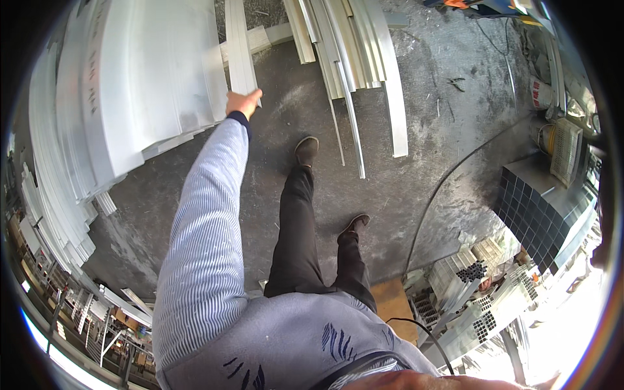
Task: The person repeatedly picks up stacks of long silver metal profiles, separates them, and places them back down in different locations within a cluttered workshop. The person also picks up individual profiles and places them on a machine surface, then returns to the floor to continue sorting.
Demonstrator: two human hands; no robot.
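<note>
My left arm, in a striped sleeve, stretches forward across the floor. At its end my left hand [243,104] is closed on the near end of a long, flat white profile bar [239,58]. This bar runs away from me toward the top edge and crosses over a pale support beam [261,39]. Right beside the hand, on its left, is a large stack of long white wrapped panels [156,71]. My right hand does not show.
Several loose pale profiles [338,52] lie ahead, their ends uneven. A dark cable [442,179] curves across the floor at right. A bundle of square tubes [533,211] stands beyond it, with more tube bundles [473,271] nearer. A small plier-like tool [456,84] lies farther off.
</note>
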